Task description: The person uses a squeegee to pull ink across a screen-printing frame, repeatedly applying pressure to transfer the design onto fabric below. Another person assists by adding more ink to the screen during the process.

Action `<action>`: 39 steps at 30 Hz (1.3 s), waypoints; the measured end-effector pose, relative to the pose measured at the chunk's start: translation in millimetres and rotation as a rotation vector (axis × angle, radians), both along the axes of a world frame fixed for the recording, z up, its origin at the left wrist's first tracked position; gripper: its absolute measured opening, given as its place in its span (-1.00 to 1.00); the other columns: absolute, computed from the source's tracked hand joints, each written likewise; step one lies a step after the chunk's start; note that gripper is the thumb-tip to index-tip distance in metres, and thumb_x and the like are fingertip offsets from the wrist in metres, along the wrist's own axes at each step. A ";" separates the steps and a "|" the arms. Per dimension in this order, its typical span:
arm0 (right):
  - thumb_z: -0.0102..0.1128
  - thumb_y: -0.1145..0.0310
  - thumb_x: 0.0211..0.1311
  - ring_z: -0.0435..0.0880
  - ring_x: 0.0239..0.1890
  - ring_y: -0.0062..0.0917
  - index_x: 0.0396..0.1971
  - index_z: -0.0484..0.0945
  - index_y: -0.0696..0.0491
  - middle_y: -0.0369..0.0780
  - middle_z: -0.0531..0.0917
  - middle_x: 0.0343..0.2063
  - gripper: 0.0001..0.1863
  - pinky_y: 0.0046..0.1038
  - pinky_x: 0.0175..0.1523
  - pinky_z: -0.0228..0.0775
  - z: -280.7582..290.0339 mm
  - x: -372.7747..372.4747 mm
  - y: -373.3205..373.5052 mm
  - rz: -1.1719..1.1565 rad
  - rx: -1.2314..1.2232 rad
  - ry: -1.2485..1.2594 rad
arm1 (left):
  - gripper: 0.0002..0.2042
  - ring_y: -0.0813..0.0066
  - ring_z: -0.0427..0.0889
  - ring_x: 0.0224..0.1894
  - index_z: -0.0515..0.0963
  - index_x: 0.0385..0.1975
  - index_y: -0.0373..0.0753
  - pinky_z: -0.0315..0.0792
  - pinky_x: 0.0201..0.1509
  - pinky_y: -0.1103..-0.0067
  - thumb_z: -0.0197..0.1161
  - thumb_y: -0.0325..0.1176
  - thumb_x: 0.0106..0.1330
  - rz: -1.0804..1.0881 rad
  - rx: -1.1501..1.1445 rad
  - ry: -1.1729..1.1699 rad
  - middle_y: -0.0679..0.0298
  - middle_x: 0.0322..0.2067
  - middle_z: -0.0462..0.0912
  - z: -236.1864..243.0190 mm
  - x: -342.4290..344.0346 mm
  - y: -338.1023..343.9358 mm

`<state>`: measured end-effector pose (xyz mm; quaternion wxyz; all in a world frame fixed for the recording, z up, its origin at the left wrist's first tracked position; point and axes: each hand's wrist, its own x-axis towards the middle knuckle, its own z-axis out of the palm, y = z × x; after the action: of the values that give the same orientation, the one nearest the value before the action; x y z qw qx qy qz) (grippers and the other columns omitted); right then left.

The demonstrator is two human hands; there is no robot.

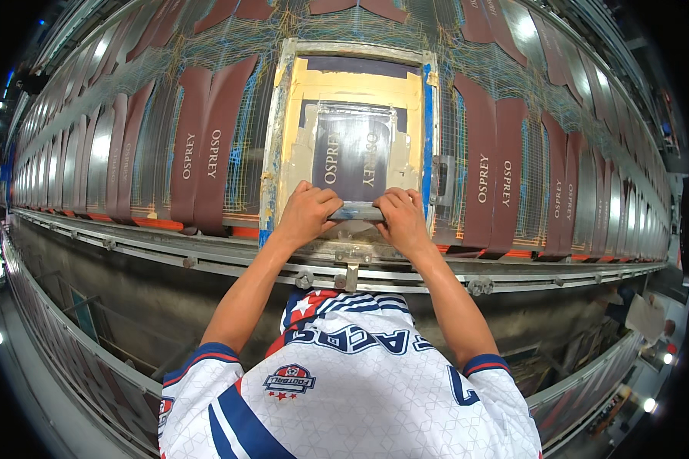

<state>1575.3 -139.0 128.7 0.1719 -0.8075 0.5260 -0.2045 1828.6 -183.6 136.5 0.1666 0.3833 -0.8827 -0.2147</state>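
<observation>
A screen printing frame [276,145] lies on the long table in front of me, its mesh edged with yellow and beige tape. Across the near end of its mesh is a squeegee [357,212] with a greyish bar. My left hand [311,214] is closed on the bar's left end, and my right hand [403,216] grips the right end. Both sets of fingers curl over it, knuckles up. Beyond the bar, the dark stencil window [352,145] shows pale lettering. Ink at the blade is too hidden to make out.
Maroon cut fabric panels [487,164] with pale lettering lie in pairs along the table, left [199,153] and right of the frame. A metal rail [168,256] with bolts runs along the near edge. Another person [644,315] is at the far right.
</observation>
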 end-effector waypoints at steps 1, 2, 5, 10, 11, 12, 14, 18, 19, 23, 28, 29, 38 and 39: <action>0.53 0.33 -0.03 0.58 0.04 -0.32 -0.22 0.56 0.02 -0.23 0.65 -0.26 -0.63 -0.15 0.24 0.19 0.1 -0.2 1.5 0.002 -0.008 0.009 | -0.63 0.36 0.63 -0.24 0.68 -0.28 -0.13 0.31 -0.04 0.40 0.62 -0.36 -0.16 -0.010 -0.012 0.002 0.40 -0.30 0.71 -0.7 -0.3 2.1; 0.53 0.33 -0.02 0.58 0.04 -0.32 -0.22 0.57 0.02 -0.23 0.65 -0.26 -0.63 -0.16 0.24 0.19 -0.4 -0.4 1.7 0.004 -0.013 0.018 | -0.64 0.36 0.63 -0.24 0.68 -0.29 -0.13 0.31 -0.04 0.40 0.61 -0.35 -0.15 -0.021 -0.022 0.003 0.40 -0.31 0.71 -2.8 -1.0 2.4; 0.54 0.30 -0.01 0.59 -0.01 -0.30 -0.23 0.56 0.02 -0.22 0.65 -0.27 -0.63 -0.15 0.21 0.22 2.9 -4.6 -4.2 0.050 0.074 0.000 | -0.67 0.36 0.64 -0.25 0.68 -0.29 -0.13 0.30 -0.06 0.39 0.60 -0.34 -0.11 -0.059 0.064 -0.034 0.38 -0.34 0.70 -2.6 2.9 -7.4; 0.56 0.28 -0.01 0.61 -0.13 -0.25 -0.25 0.60 0.01 -0.20 0.64 -0.36 -0.65 -0.17 0.08 0.28 5.9 -12.2 -81.4 0.060 0.096 0.028 | -0.74 0.24 0.66 -0.28 0.69 -0.36 -0.14 0.35 -0.07 0.33 0.59 -0.26 -0.03 -0.055 0.061 -0.080 0.28 -0.40 0.69 6.2 -1.9 -84.0; 0.56 0.26 0.00 0.62 -0.16 -0.23 -0.26 0.60 0.01 -0.20 0.63 -0.39 -0.66 -0.17 0.05 0.30 5.6 -15.2 -107.0 0.051 0.076 0.019 | -0.74 0.21 0.66 -0.28 0.70 -0.37 -0.14 0.36 -0.08 0.32 0.58 -0.23 -0.02 -0.054 0.016 -0.080 0.26 -0.40 0.70 4.6 -6.5 -109.2; 0.56 0.25 0.01 0.63 -0.22 -0.20 -0.29 0.62 0.01 -0.18 0.64 -0.43 -0.68 -0.17 0.00 0.32 3.9 -18.7 -132.8 0.045 0.064 0.001 | -0.74 0.19 0.66 -0.30 0.70 -0.38 -0.15 0.37 -0.09 0.31 0.58 -0.20 -0.01 -0.059 -0.028 -0.068 0.25 -0.40 0.70 -0.2 -9.8 -134.3; 0.55 0.22 0.01 0.65 -0.22 -0.12 -0.37 0.61 0.08 -0.11 0.68 -0.46 -0.68 -0.12 -0.05 0.36 5.3 -23.6 -176.7 0.025 0.058 0.006 | -0.72 0.15 0.67 -0.32 0.71 -0.39 -0.15 0.38 -0.09 0.30 0.58 -0.16 -0.01 -0.059 -0.065 -0.054 0.22 -0.43 0.71 -6.7 -17.4 -178.4; 0.56 0.19 0.03 0.67 -0.25 -0.08 -0.35 0.62 0.11 -0.07 0.69 -0.47 -0.65 -0.11 -0.04 0.39 8.7 -28.6 -226.9 -0.027 0.173 0.043 | -0.70 0.10 0.67 -0.37 0.73 -0.37 -0.15 0.42 -0.09 0.29 0.59 -0.13 -0.01 -0.022 -0.039 -0.043 0.19 -0.48 0.69 -13.7 -28.1 -231.3; 0.56 0.18 0.03 0.68 -0.25 -0.08 -0.35 0.62 0.11 -0.06 0.69 -0.47 -0.64 -0.11 -0.04 0.39 8.1 -27.6 -231.8 -0.053 0.198 0.028 | -0.70 0.09 0.67 -0.38 0.74 -0.36 -0.14 0.43 -0.10 0.29 0.59 -0.13 -0.01 -0.009 -0.035 -0.041 0.18 -0.49 0.68 -16.4 -29.1 -235.6; 0.53 0.22 0.05 0.67 -0.23 -0.07 -0.33 0.62 0.11 -0.05 0.70 -0.46 -0.67 -0.12 0.01 0.36 -0.9 -27.4 -223.2 -0.067 0.261 -0.028 | -0.70 0.09 0.67 -0.40 0.70 -0.42 -0.17 0.47 -0.14 0.29 0.59 -0.14 -0.04 -0.002 0.018 0.008 0.17 -0.50 0.68 -20.4 -27.9 -226.6; 0.51 0.31 0.00 0.64 -0.21 -0.13 -0.33 0.59 0.06 -0.11 0.66 -0.43 -0.71 -0.11 0.05 0.31 -6.7 -23.4 -143.1 0.013 0.109 -0.042 | -0.72 0.12 0.67 -0.38 0.66 -0.48 -0.17 0.45 -0.14 0.29 0.60 -0.22 -0.10 -0.038 -0.007 0.085 0.22 -0.49 0.68 -22.7 -19.4 -147.1; 0.51 0.31 0.02 0.63 -0.14 -0.17 -0.25 0.60 0.05 -0.14 0.66 -0.34 -0.68 -0.13 0.12 0.28 -7.1 -21.4 -115.5 0.004 0.154 -0.018 | -0.72 0.15 0.67 -0.37 0.66 -0.46 -0.15 0.44 -0.12 0.30 0.60 -0.23 -0.11 -0.047 0.000 0.065 0.25 -0.47 0.68 -20.7 -16.4 -122.5; 0.45 0.12 0.19 0.57 0.11 -0.11 0.12 0.58 0.10 -0.06 0.68 -0.01 -0.44 -0.09 0.28 0.26 22.7 -39.1 -22.4 -0.152 0.058 -0.157 | -0.61 0.39 0.63 -0.21 0.65 -0.27 -0.06 0.34 0.01 0.39 0.61 -0.29 -0.17 0.028 -0.056 -0.029 0.42 -0.31 0.67 -5.1 -4.4 17.2; 0.41 0.11 0.22 0.57 0.11 -0.11 0.11 0.59 0.12 -0.05 0.68 0.00 -0.46 -0.10 0.27 0.28 9.6 -55.6 -34.6 -0.345 -0.004 -0.194 | -0.58 0.37 0.63 -0.18 0.66 -0.24 -0.07 0.34 0.02 0.38 0.61 -0.30 -0.18 0.043 -0.045 -0.028 0.41 -0.29 0.68 -5.5 -2.4 20.4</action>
<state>1519.7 -173.6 138.3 0.1825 -0.6822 0.6370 -0.3089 1826.2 -163.2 131.0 0.1674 0.4013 -0.8811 -0.1857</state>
